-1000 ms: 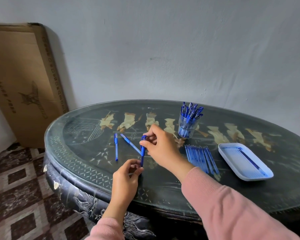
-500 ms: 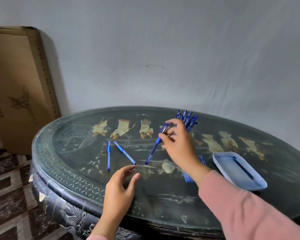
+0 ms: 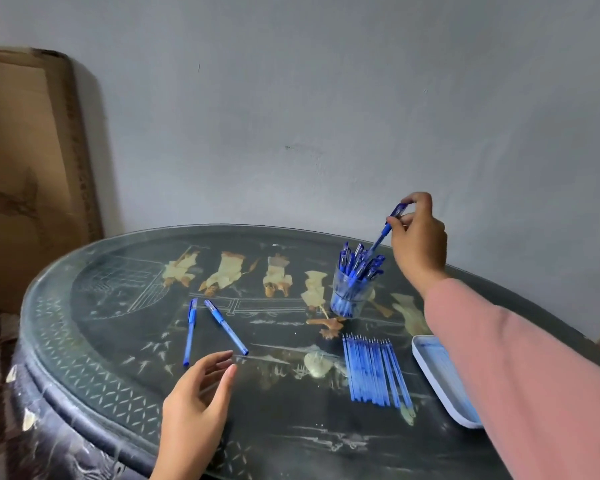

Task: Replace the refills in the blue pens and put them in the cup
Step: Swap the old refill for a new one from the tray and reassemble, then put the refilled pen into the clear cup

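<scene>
Grey plaster wall behind us, and a dark oval desk (image 3: 291,431) with a glass top and pale inlaid figures below. Our right hand (image 3: 418,237) is up at the far side, fingers and thumb pinching a blue pen (image 3: 383,233) by its upper end. The pen slants down over the clear cup (image 3: 350,296), and we lose its tip among the crowd of blue pens already standing there, so we cannot tell whether it is in.

Our left hand (image 3: 194,403) is low and near, fingers loose and a little curled, gripping nothing. Whether it touches the glass we cannot tell. Its wrist is cut off by the bottom edge.

Just beyond its fingertips lie two blue pens (image 3: 226,326), splayed in a narrow V, apart from each other. To the right, a neat row of refills (image 3: 376,370) lies side by side, tips toward the cup.

Beside them is a pale tray (image 3: 437,375), but our pink sleeve (image 3: 520,382) covers most of it, contents hidden.

Far left, a cardboard sheet (image 3: 25,181) leans on the wall, cut off by the frame. It shows a faint star-like print, but any lettering is too blurred to read.
</scene>
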A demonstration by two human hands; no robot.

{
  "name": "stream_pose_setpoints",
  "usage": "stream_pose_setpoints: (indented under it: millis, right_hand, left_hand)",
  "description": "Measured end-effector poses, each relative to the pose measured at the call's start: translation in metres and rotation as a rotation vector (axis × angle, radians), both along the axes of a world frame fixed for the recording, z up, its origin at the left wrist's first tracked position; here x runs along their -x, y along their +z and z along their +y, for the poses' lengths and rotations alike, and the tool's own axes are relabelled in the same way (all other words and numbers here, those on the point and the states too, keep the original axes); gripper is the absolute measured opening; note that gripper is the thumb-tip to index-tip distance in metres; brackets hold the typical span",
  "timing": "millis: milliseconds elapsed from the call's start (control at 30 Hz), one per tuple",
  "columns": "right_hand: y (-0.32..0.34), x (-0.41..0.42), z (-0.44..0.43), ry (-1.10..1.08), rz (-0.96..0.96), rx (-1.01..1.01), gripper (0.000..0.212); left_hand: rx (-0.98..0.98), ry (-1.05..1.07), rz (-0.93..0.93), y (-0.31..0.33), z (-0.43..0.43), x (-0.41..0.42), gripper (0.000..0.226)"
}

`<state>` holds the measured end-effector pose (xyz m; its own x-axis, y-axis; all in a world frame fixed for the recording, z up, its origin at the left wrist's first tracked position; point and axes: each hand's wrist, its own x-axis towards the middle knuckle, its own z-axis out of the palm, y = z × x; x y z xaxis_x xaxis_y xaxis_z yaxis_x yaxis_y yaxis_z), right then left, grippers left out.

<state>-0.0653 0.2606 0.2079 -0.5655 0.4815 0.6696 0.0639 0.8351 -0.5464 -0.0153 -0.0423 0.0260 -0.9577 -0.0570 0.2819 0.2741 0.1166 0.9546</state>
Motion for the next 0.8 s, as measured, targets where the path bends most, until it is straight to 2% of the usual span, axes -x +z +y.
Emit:
stream_pose_setpoints:
  millis: [200,300,467,600,700,800]
  right_hand:
    - [-0.027,0.004,0.002,0.006,-0.269,-0.074,0.010]
    - [-0.035,0.004,0.005,0.041,-0.360,-0.074,0.017]
    - [-0.043,0.004,0.008,0.002,-0.540,-0.230,0.035]
    - [-0.043,0.005,0.007,-0.012,-0.623,-0.215,0.048]
    - [-0.042,0.003,0.005,-0.035,-0.620,-0.232,0.046]
    - [-0.046,-0.004,-0.011,-0.077,-0.383,-0.272,0.037]
  left_hand:
    - [0.037,0.006,-0.017,0.000,-0.002,0.001,0.015]
    - [0.048,0.005,-0.017,0.000,-0.002,0.001,0.013]
    - [0.048,-0.001,-0.023,0.002,-0.002,0.000,0.012]
    - [0.037,-0.001,-0.037,0.002,-0.002,0.000,0.012]
    - [0.039,0.010,-0.034,0.001,-0.003,-0.001,0.013]
    - [0.014,0.015,-0.030,0.001,-0.003,-0.003,0.014]
